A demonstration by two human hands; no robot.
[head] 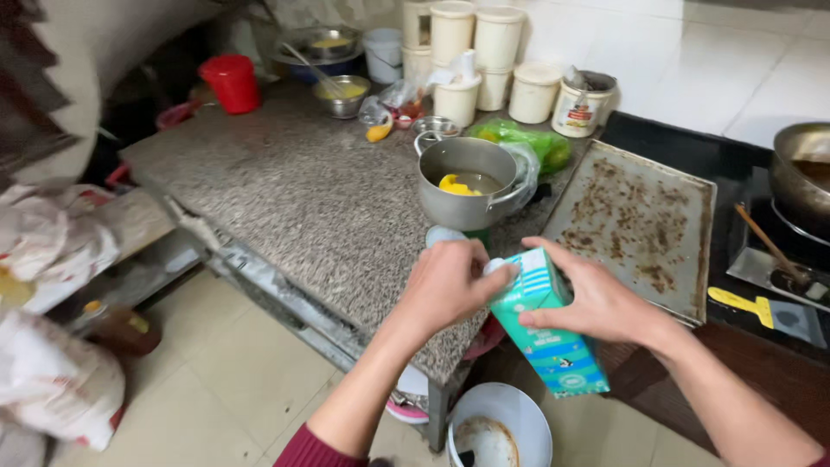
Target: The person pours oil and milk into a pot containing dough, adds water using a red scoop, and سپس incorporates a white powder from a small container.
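Observation:
My right hand (596, 298) grips a teal and white carton (546, 333), tilted, over the near corner of the granite counter (303, 199). My left hand (450, 281) pinches the white cap at the carton's top. Just beyond the hands stands a steel pot (467, 182) with liquid and a yellow piece inside. A small round lid lies between the pot and my left hand.
A stained metal baking tray (640, 225) lies to the right of the pot. White tubs (497, 52), steel bowls (343, 93) and a red container (231, 82) crowd the counter's back. A pan (800, 173) sits far right. A white bucket (501, 428) stands on the floor below.

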